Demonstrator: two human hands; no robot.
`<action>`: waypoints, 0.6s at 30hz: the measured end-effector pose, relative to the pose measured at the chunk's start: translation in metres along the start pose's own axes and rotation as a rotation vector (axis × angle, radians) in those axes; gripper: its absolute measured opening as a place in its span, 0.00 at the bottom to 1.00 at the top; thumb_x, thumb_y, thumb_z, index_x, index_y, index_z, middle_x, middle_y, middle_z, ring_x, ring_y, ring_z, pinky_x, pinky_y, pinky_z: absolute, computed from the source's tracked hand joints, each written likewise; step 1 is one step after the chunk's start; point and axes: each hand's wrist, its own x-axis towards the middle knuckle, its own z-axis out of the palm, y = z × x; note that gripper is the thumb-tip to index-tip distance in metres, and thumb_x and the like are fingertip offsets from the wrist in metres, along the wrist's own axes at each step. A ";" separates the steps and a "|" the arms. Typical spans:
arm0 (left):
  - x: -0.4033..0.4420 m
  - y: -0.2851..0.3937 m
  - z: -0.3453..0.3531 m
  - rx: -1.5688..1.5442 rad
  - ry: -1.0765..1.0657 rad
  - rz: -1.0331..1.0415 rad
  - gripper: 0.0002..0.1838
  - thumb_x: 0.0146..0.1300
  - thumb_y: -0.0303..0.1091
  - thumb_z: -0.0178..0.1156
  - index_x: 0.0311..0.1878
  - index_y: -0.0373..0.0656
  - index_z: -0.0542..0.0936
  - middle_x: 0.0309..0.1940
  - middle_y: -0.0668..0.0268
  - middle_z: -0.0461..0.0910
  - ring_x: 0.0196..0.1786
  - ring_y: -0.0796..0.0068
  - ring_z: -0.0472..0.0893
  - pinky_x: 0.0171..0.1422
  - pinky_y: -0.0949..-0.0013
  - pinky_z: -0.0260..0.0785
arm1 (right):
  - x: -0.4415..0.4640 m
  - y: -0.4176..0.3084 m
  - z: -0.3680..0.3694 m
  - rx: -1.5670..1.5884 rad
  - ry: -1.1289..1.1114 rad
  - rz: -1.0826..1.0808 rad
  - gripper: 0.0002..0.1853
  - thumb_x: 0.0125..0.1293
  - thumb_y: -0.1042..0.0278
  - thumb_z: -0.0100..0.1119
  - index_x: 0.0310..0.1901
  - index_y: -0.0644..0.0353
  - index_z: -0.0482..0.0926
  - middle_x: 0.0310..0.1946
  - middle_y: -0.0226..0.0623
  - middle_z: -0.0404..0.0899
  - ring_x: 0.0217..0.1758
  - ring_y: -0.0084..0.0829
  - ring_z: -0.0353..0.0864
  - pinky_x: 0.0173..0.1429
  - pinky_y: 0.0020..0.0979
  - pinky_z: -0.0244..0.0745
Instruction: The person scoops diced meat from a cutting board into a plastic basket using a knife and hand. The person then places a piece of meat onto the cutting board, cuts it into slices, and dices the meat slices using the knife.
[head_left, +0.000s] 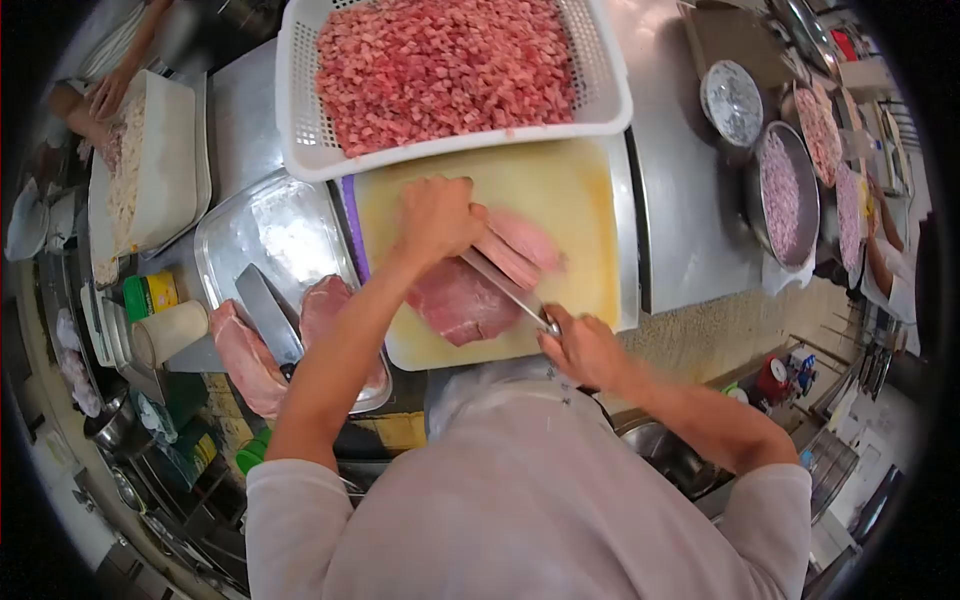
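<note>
On a yellowish cutting board lies a piece of raw meat, with cut strips along its far side. My right hand is closed around the handle of a knife, whose blade sits between the meat and the strips. My left hand presses down with bent fingers on the far left end of the meat; its fingertips are partly hidden. A white perforated basket behind the board holds a heap of diced meat.
Left of the board, a metal tray carries slabs of meat and a cleaver. A white tub stands farther left, by another person's hands. Metal bowls with chopped food are at the right, near another person.
</note>
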 end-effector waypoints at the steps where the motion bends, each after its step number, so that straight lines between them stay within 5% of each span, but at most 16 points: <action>1: -0.001 0.001 0.004 0.000 0.039 -0.017 0.15 0.55 0.42 0.63 0.35 0.39 0.87 0.34 0.45 0.87 0.42 0.42 0.88 0.52 0.45 0.78 | 0.005 0.012 0.004 -0.009 0.017 -0.034 0.16 0.75 0.58 0.59 0.52 0.64 0.76 0.30 0.55 0.85 0.38 0.62 0.86 0.45 0.57 0.79; 2: -0.002 0.003 0.007 0.003 0.081 -0.030 0.15 0.54 0.42 0.63 0.35 0.40 0.87 0.34 0.45 0.87 0.42 0.42 0.88 0.52 0.46 0.78 | 0.005 0.015 0.006 -0.017 0.035 -0.042 0.16 0.75 0.58 0.59 0.52 0.64 0.76 0.30 0.55 0.85 0.38 0.62 0.86 0.45 0.56 0.79; 8: 0.017 -0.011 0.003 0.084 -0.426 0.294 0.12 0.49 0.35 0.65 0.39 0.44 0.82 0.38 0.52 0.86 0.46 0.45 0.85 0.48 0.49 0.76 | -0.001 0.027 0.018 0.011 0.163 -0.094 0.19 0.75 0.54 0.59 0.52 0.62 0.77 0.32 0.57 0.85 0.41 0.62 0.86 0.47 0.56 0.79; 11: 0.022 0.001 0.009 0.189 -0.357 0.426 0.13 0.49 0.32 0.65 0.41 0.44 0.81 0.39 0.53 0.85 0.47 0.46 0.84 0.48 0.48 0.75 | -0.032 0.045 0.023 -0.007 0.188 -0.081 0.21 0.74 0.52 0.60 0.53 0.63 0.78 0.35 0.57 0.86 0.44 0.60 0.86 0.49 0.56 0.79; 18: 0.015 -0.004 0.026 0.019 -0.007 0.298 0.09 0.57 0.33 0.64 0.41 0.42 0.81 0.38 0.53 0.85 0.46 0.46 0.84 0.47 0.48 0.74 | -0.134 0.083 0.015 0.104 0.073 0.105 0.27 0.75 0.49 0.59 0.59 0.68 0.79 0.34 0.55 0.86 0.41 0.57 0.87 0.49 0.50 0.80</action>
